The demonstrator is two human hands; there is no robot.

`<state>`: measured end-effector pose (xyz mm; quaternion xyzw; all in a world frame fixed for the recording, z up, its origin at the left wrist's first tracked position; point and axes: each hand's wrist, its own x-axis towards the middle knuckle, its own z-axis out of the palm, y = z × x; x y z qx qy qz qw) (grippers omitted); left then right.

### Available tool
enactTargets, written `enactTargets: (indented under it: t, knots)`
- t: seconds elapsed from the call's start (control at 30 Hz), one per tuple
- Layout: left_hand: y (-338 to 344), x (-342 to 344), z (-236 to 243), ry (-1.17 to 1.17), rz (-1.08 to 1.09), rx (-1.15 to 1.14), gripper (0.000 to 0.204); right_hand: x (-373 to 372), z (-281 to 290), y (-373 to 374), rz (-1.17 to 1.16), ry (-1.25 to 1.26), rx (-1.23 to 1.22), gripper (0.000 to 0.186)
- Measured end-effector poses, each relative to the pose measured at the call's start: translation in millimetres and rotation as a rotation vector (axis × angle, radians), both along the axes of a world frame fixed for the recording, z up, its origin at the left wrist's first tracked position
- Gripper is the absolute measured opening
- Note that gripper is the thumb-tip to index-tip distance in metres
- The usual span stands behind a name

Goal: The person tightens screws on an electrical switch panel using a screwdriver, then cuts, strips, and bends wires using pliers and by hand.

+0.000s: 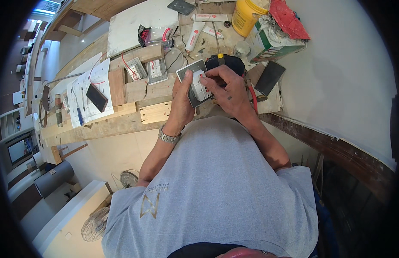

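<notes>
White and grey, the switch plate point(197, 91) is held by its edge in the left hand's point(182, 99) fingers; the right hand's point(228, 89) fingers bunch narrowly at its face – whether they pinch anything, I cannot tell. Just beyond the fingers lies a screwdriver point(221, 58); farther, tubes point(194, 36) and a yellow bucket point(246, 19) crowd the table point(79, 132) – left of them, two similar plates point(157, 78).

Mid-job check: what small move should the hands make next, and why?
I'd probably have the right hand gently press the thin red wire toward the rectangular grey-and-white electrical plate: it is right at that wire, and the left hand grips the plate's edge. Whether the wire is seated, I can't tell.
</notes>
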<state>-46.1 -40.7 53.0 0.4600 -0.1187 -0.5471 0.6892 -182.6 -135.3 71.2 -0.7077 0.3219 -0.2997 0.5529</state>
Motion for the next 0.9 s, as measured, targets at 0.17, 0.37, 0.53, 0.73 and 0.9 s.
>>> enactTargets:
  t: [0.17, 0.37, 0.53, 0.73, 0.9]
  knots:
    - [1.1, -2.0, 3.0, 0.029, -0.040, 0.014, 0.048, -2.2, 0.3, 1.1, 0.006, -0.013, 0.071, 0.034]
    - [-0.1, -3.6, -1.1, 0.174, -0.056, 0.003, 0.051, -6.7, 2.5, -1.6, 0.022, 0.012, -0.078, 0.032]
    - [-0.1, -2.8, 1.5, 0.260, -0.082, -0.009, 0.053, -11.3, -11.9, -8.7, 0.022, -0.121, 0.123, 0.024]
    - [-2.1, -6.9, 5.7, 0.254, -0.069, 0.002, 0.053, -13.9, 2.2, -3.0, 0.056, -0.070, 0.040, 0.029]
    - [-2.3, -5.2, 0.0, 0.205, -0.081, -0.001, 0.051, -12.9, -3.0, -2.9, 0.035, -0.046, -0.003, 0.033]
